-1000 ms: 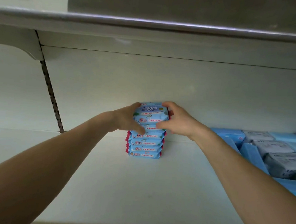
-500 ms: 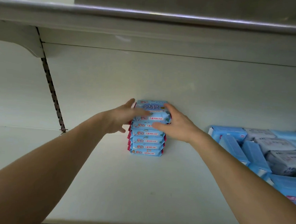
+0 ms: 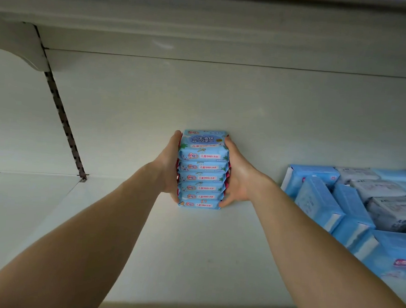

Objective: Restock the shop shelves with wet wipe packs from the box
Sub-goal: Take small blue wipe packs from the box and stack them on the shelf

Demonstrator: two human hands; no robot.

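Stack of wipe packs stands on the shelf against its back panel; left hand and right hand press flat against its sides, each grip uncurled.

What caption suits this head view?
Left hand and right hand press the sides of a stack of wipe packs on the shelf.

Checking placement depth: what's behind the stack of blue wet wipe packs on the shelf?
Only the pale shelf back panel shows behind the stack of blue wet wipe packs. The stack itself hides any gap to it; left hand and right hand cover its sides.
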